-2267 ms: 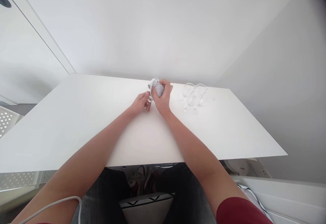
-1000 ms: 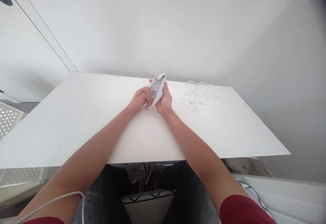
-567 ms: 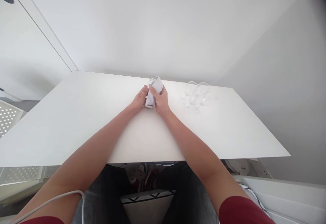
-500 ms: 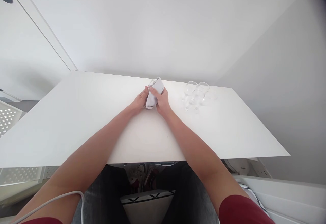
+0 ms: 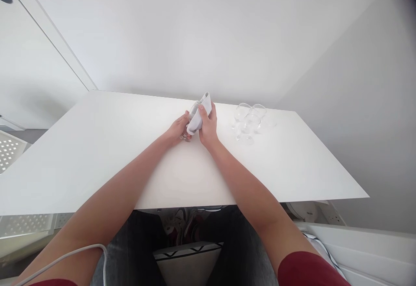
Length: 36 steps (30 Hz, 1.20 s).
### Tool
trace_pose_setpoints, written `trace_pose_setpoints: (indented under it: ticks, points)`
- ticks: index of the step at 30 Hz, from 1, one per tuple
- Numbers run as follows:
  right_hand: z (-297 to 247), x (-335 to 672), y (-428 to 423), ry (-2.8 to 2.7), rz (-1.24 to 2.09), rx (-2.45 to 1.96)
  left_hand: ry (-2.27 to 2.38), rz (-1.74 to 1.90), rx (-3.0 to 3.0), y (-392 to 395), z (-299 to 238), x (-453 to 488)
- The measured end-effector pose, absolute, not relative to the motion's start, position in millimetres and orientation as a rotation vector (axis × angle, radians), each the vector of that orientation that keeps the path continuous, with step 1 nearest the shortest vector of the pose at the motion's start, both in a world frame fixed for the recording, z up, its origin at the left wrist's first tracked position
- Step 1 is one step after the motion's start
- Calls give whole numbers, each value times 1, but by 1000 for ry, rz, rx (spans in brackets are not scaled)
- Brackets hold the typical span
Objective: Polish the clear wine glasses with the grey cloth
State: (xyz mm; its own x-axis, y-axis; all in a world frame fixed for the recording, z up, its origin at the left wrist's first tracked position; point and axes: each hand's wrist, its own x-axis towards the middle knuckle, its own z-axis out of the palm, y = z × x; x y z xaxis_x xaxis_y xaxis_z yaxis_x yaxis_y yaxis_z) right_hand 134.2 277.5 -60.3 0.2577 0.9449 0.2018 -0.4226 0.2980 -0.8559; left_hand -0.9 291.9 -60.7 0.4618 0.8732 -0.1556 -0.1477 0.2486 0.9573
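At the far middle of the white table (image 5: 97,156), my left hand (image 5: 178,128) grips the lower part of a clear stemmed glass (image 5: 187,133), its foot near the tabletop. My right hand (image 5: 208,125) is closed round a pale grey cloth (image 5: 199,115) that wraps the glass's bowl, thumb pressed on the cloth. Most of the bowl is hidden by the cloth and fingers.
A cluster of clear stemmed glasses (image 5: 249,120) stands to the right of my hands near the wall. A white cable (image 5: 81,251) runs by my left arm. White furniture (image 5: 364,251) sits at the lower right, below the table's edge.
My right hand has kept shifting the cloth over the glass, from on top of the bowl to along its side. The left hand stays on the glass's base.
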Motion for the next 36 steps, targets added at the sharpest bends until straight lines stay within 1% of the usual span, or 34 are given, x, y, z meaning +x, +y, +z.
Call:
trace_pose_setpoints:
  ticks: [8, 12, 14, 18, 21, 25, 28, 34, 36]
  points:
    - [-61, 126, 271, -997, 1224, -752, 869, 905, 980, 299, -65, -2]
    - [-62, 130, 274, -1040, 1273, -783, 897, 885, 972, 296, -61, -1]
    - [-63, 131, 276, -1024, 1240, -790, 901, 895, 1007, 295, -61, -1]
    - [-64, 128, 279, -830, 1042, -868, 814, 969, 1131, 299, -67, 0]
    - [-63, 129, 281, -756, 912, -903, 841, 1022, 1291, 301, -71, 1]
    - [-62, 135, 284, -711, 884, -863, 850, 915, 1583, 299, -72, 3]
    - [-63, 141, 285, -735, 1024, -770, 753, 836, 1568, 298, -70, 2]
    - [-67, 155, 283, -901, 1612, -758, 541, 698, 1178, 297, -60, -7]
    - [-66, 154, 281, -911, 1616, -764, 520, 673, 1138, 297, -57, -8]
